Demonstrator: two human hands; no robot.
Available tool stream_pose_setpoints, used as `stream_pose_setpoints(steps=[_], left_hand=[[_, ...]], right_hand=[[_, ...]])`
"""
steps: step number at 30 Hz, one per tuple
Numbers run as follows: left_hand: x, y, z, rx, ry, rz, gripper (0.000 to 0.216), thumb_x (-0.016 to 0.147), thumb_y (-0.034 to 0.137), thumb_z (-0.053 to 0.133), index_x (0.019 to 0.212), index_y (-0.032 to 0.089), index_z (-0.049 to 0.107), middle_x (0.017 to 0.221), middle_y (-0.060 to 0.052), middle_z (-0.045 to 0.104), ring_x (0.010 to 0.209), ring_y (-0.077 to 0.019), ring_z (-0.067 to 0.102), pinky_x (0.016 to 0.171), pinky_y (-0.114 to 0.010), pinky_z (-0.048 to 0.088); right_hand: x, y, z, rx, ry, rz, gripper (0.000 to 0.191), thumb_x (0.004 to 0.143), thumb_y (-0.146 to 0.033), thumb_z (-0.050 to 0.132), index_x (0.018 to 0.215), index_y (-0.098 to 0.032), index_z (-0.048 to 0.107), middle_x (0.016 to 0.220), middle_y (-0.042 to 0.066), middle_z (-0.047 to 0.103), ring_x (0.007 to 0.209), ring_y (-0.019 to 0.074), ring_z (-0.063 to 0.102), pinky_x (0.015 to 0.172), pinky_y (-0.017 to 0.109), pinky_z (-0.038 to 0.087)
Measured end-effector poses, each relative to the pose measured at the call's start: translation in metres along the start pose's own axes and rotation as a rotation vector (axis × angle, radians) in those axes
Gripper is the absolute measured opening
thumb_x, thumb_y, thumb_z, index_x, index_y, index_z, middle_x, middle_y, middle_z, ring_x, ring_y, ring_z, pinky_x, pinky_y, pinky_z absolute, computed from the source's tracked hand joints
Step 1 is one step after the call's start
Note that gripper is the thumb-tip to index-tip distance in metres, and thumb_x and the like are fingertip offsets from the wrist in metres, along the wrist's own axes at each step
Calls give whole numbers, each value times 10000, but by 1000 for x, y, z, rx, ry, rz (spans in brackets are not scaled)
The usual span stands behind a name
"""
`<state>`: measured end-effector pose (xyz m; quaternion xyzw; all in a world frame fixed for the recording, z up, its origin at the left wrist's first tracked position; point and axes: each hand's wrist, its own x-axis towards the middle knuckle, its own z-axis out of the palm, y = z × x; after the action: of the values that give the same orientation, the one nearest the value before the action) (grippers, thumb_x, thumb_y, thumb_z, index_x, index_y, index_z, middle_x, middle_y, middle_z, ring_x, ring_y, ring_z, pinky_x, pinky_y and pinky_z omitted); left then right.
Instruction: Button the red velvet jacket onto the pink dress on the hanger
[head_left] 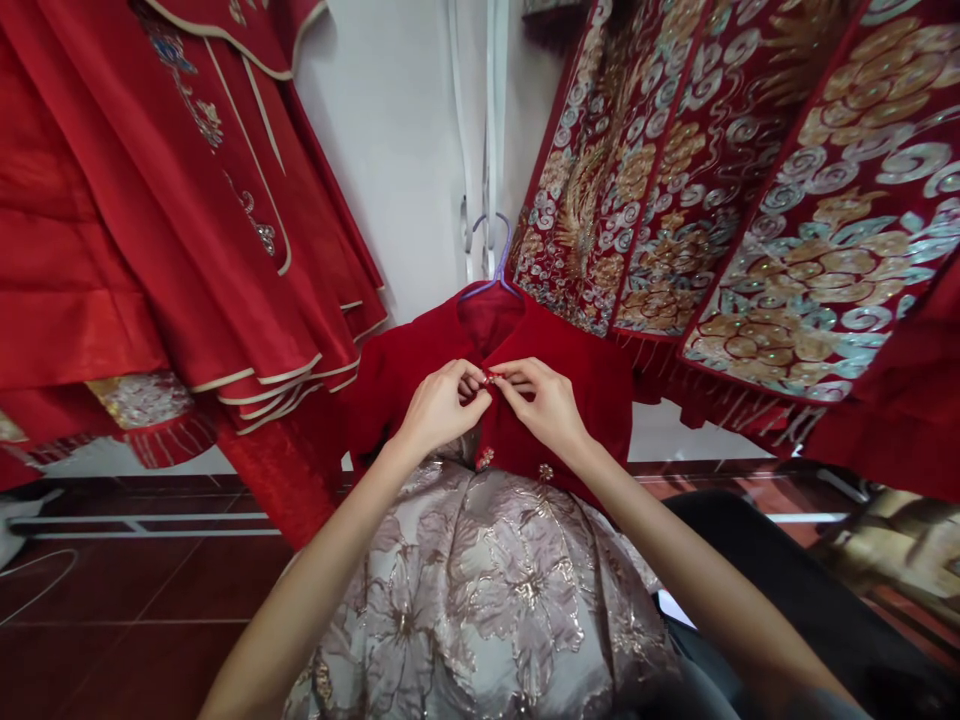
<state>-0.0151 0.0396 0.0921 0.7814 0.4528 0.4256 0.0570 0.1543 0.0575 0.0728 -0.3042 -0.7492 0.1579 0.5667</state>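
A red velvet jacket (592, 390) hangs from a purple hanger (499, 270), over a silvery dress with raised flowers (517, 590). My left hand (444, 405) is closed in a pinch at the jacket's front, below the collar. Facing it, my right hand (545, 405) pinches the other side, fingertips almost meeting the left ones. A small shiny button (489, 379) shows between the fingertips; its finer details are too small to make out. Lower on the jacket sit two jewelled buttons, one at the opening (486, 458) and one farther right (546, 471).
Red garments with cream piping (247, 280) hang at left. Richly embroidered red panels with fringes (810, 250) hang at right. White rack posts (491, 110) stand behind the hanger, and a white rail (172, 525) runs low over the dark tiled floor (150, 650).
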Motion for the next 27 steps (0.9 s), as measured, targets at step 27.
stream_pose_setpoints(steps=[27], left_hand=[[-13, -23, 5, -255, -104, -75, 312, 797, 175, 534, 1105, 185, 582, 1096, -70, 653, 869, -148, 651, 710, -255, 541]], right_hand=[[-44, 3, 25, -96, -97, -97, 694, 715, -87, 537, 1363, -216, 324, 1519, 149, 135, 1382, 283, 298, 1088, 475, 372]])
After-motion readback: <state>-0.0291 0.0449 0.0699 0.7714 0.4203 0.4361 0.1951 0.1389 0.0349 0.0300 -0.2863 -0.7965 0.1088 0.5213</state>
